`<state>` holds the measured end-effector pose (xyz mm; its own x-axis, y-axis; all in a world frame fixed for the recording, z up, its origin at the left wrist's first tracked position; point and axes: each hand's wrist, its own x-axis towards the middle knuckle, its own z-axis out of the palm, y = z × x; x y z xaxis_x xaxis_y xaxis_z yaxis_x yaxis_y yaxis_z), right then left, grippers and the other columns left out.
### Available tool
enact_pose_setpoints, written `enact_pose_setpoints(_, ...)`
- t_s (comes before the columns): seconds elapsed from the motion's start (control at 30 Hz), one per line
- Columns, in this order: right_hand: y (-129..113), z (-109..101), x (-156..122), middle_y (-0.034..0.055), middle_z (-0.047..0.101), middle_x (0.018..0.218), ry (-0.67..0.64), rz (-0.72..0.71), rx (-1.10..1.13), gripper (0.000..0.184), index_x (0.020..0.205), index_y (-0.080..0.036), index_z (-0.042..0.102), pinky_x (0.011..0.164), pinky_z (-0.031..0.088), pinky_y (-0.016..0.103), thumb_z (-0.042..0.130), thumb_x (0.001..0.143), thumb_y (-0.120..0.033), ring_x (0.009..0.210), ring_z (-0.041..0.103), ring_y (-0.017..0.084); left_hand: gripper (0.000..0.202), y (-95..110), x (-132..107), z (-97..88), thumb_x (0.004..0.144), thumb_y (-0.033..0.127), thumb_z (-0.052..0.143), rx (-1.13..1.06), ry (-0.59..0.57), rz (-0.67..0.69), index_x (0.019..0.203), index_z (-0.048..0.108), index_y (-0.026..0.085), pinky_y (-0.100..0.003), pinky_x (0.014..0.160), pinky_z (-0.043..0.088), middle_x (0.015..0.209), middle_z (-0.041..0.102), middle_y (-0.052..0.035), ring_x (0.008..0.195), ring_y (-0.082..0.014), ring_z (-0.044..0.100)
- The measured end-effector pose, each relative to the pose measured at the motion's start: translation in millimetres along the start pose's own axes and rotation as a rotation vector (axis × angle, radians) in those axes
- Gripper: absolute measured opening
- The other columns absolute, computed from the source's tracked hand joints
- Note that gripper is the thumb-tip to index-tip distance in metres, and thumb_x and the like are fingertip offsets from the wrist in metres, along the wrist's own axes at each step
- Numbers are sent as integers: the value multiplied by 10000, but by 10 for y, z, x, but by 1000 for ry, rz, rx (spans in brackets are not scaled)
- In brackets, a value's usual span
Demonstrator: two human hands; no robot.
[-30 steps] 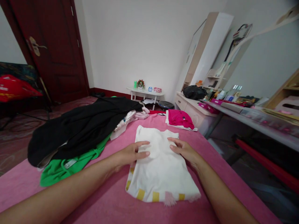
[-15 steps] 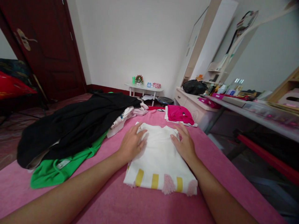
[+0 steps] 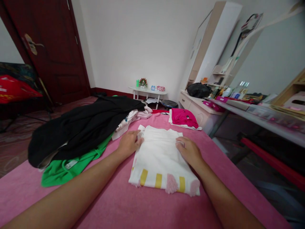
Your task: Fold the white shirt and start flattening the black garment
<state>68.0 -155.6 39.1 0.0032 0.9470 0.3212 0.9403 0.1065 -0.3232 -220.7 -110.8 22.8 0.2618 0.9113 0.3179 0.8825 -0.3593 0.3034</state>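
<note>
A folded white garment [image 3: 160,157] with yellow and pink patches along its near edge lies on the pink bed cover [image 3: 119,203] in front of me. My left hand [image 3: 128,143] grips its far left edge, fingers curled around the cloth. My right hand [image 3: 189,151] holds the far right edge, fingers bent onto the fabric. Both forearms reach in from the bottom of the view.
A heap of clothes, black [image 3: 83,125] over green [image 3: 64,167] and pale pink, lies to the left. A folded magenta garment [image 3: 183,117] sits at the bed's far right corner. A cluttered desk [image 3: 250,111], a white dresser [image 3: 200,109] and a small white table [image 3: 149,92] stand beyond.
Both hands slid from the middle of the white garment outward to its far side edges and curled closed on the cloth. The garment shifted slightly.
</note>
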Motion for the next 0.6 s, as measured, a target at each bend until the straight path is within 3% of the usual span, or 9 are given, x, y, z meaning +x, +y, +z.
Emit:
enact_pose_setpoints(0.1, -320, -148, -61, 51, 672, 1121, 22, -23, 54, 313, 1035, -232, 677, 877, 450, 322, 478, 862, -399, 1030, 609, 216, 485, 94, -42, -66, 883, 462, 461, -80, 24, -54, 1269, 530, 177, -302, 825, 437, 1080, 665, -105, 989, -238, 606)
enact_pose_setpoints(0.17, -388, -196, -84, 91, 642, 1173, -4, 42, -6, 393, 1125, -229, 643, 838, 460, 345, 489, 849, -464, 1028, 611, 244, 529, 126, -66, -93, 854, 488, 499, -132, -13, -99, 1292, 508, 192, -279, 735, 438, 1002, 679, -85, 893, -225, 630)
enact_pose_setpoints(0.27, -302, -210, -98, 185, 617, 1176, -116, 180, -181, 571, 1235, -165, 576, 809, 460, 409, 522, 804, -536, 1030, 611, 312, 602, 149, -106, -118, 791, 507, 574, -191, -86, -93, 1307, 488, 209, -278, 690, 432, 907, 682, -62, 818, -227, 640)
enact_pose_setpoints(0.37, -172, -206, -97, 204, 639, 1125, -213, 230, -253, 631, 1251, -150, 556, 801, 459, 437, 523, 788, -577, 1023, 619, 338, 672, 183, -151, -127, 739, 481, 634, -259, -137, -66, 1325, 468, 199, -289, 726, 447, 965, 675, -77, 883, -248, 637)
enact_pose_setpoints(0.5, -13, -187, -77, 199, 639, 1162, -233, 196, -146, 688, 1292, -147, 519, 845, 456, 445, 589, 743, -555, 1038, 620, 340, 738, 251, -220, -134, 682, 364, 695, -353, -193, -67, 1344, 436, 165, -320, 842, 456, 1145, 631, -123, 1026, -276, 605)
enact_pose_setpoints(0.6, 88, -162, -68, 161, 650, 1171, -219, 110, 88, 660, 1202, -155, 598, 879, 463, 407, 710, 638, -480, 1052, 617, 313, 753, 325, -269, -173, 660, 289, 703, -392, -224, -66, 1349, 428, 153, -354, 929, 431, 1222, 596, -140, 1100, -290, 573)
